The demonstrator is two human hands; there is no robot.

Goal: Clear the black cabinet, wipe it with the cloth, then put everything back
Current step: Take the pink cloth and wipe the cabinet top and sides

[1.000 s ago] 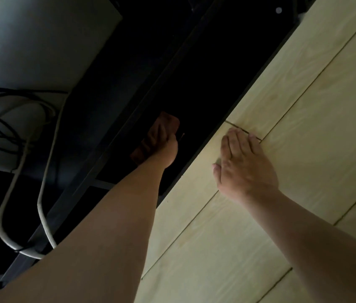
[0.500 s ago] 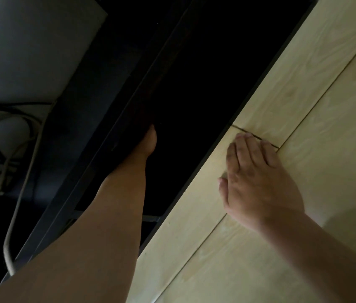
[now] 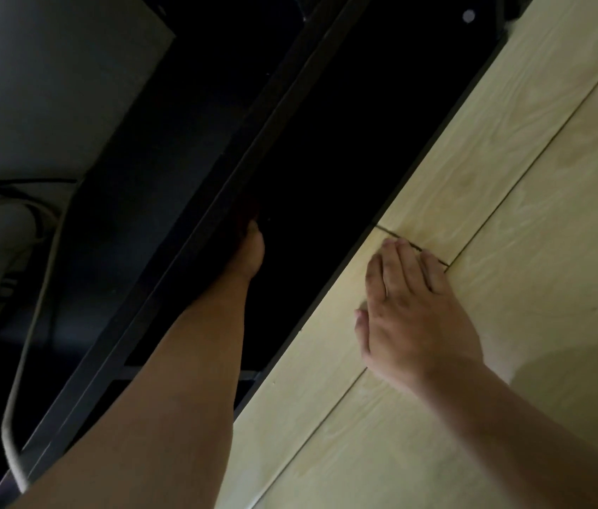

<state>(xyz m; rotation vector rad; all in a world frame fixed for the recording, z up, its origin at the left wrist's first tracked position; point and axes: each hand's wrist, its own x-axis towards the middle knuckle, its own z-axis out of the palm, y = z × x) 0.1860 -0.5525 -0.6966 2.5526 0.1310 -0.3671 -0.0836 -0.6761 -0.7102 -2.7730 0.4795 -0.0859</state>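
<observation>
Has pushed the left hand (image 3: 251, 251) deeper into the black cabinet (image 3: 194, 247) than a second ago, fingers now lost in the dark at centre frame; cannot tell whether grasping anything. Keeps the right hand (image 3: 411, 317) released and flat, fingers straight, on the pale plank floor (image 3: 510, 159) at centre right, just beside the cabinet's edge. Shows the cabinet as a dark diagonal band from lower left to top centre. Shows cables (image 3: 14, 361) along the left edge of the frame.

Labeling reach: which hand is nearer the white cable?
Left. Left hand is inside the black cabinet, right of the white cable; right hand rests flat on the wood floor, farther right.
</observation>
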